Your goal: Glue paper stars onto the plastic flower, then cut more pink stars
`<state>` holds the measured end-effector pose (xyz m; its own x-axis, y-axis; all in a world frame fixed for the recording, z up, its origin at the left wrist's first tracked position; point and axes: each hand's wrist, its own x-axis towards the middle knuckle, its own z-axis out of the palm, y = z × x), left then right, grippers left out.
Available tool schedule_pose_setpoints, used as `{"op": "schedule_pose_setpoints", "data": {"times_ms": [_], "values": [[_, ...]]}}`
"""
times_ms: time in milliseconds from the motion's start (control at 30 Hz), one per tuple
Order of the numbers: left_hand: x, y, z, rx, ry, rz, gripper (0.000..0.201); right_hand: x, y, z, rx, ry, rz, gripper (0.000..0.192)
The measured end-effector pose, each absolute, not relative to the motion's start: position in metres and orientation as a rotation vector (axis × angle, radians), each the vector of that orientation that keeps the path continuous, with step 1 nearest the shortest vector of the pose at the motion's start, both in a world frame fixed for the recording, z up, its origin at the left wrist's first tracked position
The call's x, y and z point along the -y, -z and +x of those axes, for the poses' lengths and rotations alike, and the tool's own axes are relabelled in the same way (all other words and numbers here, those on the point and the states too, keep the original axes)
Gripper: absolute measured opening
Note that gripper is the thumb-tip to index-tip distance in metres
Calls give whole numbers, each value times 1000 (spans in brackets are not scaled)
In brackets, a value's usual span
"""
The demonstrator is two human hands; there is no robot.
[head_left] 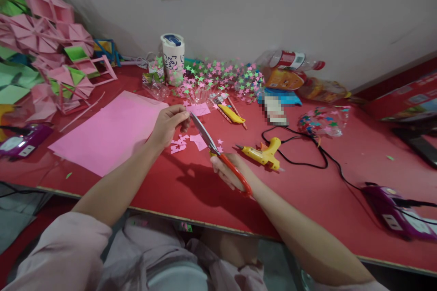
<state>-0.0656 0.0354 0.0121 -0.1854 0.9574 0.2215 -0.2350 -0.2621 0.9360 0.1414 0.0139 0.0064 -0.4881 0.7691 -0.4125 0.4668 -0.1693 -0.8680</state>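
My right hand (229,170) grips a pair of scissors (232,172) by the red handles, the blades pointing up and left. At the blade tips, my left hand (172,122) is closed in a pinch; whatever lies between its fingertips is too small or hidden to make out. Under the hands are pink paper scraps (179,143), a cut pink piece (198,142) and small pink stars (220,142). Large pink paper sheets (105,134) lie beneath and left of my left forearm. Just behind the left fingers is another pink paper piece (200,110).
A yellow glue gun (262,152) with a black cord lies to the right. Behind stand a white tumbler (173,59) and a heap of star cutouts (218,77). A yellow cutter (231,113), plastic bottles (293,60), purple power strips (392,211) and folded paper shapes (44,32) surround the area.
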Motion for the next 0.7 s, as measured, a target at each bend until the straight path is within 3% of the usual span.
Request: {"op": "schedule_pose_setpoints", "data": {"times_ms": [700], "values": [[-36,-6,-67,-990,-1713,1215,14,-17,-6,142,1847,-1711,-1403,45]]}}
